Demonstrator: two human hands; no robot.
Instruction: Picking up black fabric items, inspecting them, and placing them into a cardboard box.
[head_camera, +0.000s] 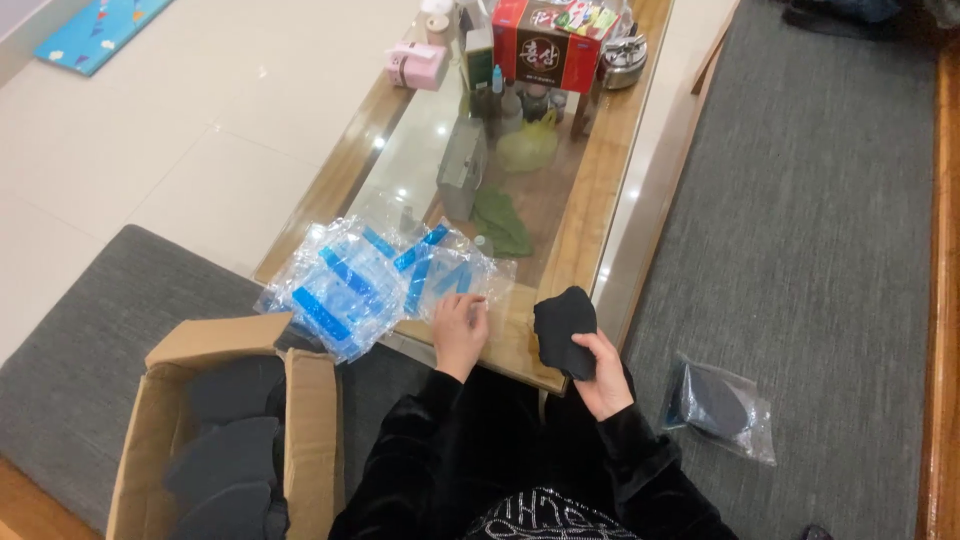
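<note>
Two hands, right hand (603, 378) gripping black pad (564, 330), left hand (459, 330) on plastic bags (365, 280)

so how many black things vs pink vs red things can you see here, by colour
black: 3, the cloth piece held in the right hand, a stack of pieces in the cardboard box, one bagged piece
pink: 1, a small box
red: 1, a large box
total: 5

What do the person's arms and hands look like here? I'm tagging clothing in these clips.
Both arms are covered by long black sleeves of a soft, velvety-looking fabric that end at the wrists. The left hand and right hand are bare: no gloves. No rings, watch or bracelets are visible at this size.
</note>
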